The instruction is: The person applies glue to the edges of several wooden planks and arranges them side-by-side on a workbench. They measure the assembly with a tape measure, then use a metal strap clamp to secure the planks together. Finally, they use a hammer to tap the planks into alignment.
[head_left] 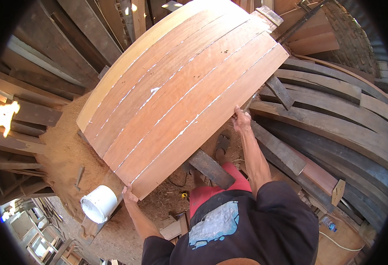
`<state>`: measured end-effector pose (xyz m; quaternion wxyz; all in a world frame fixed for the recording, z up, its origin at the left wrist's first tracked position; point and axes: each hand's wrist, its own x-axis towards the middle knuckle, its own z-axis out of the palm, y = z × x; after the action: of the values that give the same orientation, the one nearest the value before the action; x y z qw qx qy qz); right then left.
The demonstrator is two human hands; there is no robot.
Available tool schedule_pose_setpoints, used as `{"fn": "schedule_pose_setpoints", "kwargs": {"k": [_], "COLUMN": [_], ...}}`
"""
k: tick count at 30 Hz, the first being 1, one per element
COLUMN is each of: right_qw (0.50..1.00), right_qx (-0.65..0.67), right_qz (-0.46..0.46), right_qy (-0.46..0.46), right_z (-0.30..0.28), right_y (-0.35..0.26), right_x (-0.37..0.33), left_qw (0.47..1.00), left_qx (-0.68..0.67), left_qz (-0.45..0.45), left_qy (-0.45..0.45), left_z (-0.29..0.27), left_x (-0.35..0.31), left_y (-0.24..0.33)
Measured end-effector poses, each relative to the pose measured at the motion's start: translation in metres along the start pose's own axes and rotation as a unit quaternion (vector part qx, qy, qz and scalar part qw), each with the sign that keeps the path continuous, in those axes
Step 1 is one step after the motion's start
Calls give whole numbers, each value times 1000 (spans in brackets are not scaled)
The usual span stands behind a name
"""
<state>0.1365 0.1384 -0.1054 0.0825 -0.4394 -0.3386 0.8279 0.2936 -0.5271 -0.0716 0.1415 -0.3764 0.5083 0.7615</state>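
Head view: the wooden panel (176,92) lies ahead of the person, set at a slant, with its near long edge running from the left hand (130,194) up to the right hand (241,118) and beyond it. The panel consists of long boards laid side by side; white, glue-like lines mark the seams, with a larger white smear left of centre. Wooden beams (212,168) extend from beneath its near edge.

Markings: the dark shirt (251,225) carries a pale print with a light blue border. The clear bottle (328,224) at lower right has a blue label, too small to read.

Left hand: closed in a narrow grip on the panel's near left corner. Right hand: closed on the near long edge, right of its middle, the fingers bunched together. How far the fingers of either hand reach under the panel cannot be told.

Surroundings: a white bucket (99,204) stands just left of the left hand. A hammer (79,177) lies on the sawdust (64,152) near the bucket. Stacked planks (322,115) occupy the area right of the right hand.
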Motion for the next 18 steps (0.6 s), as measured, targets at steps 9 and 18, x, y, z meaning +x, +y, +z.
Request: {"fn": "schedule_pose_setpoints", "kwargs": {"k": [9, 18], "right_qw": [1000, 987], "right_qx": [20, -104], "right_qz": [-15, 10], "right_qy": [15, 125], "right_z": [5, -23], "right_y": [-7, 6], "right_x": [-7, 24], "left_qw": [999, 994], "left_qx": [3, 83], "left_qz": [-2, 0], "left_qy": [33, 67], "left_z": [6, 44], "left_x": [1, -12], "left_y": [-4, 16]}}
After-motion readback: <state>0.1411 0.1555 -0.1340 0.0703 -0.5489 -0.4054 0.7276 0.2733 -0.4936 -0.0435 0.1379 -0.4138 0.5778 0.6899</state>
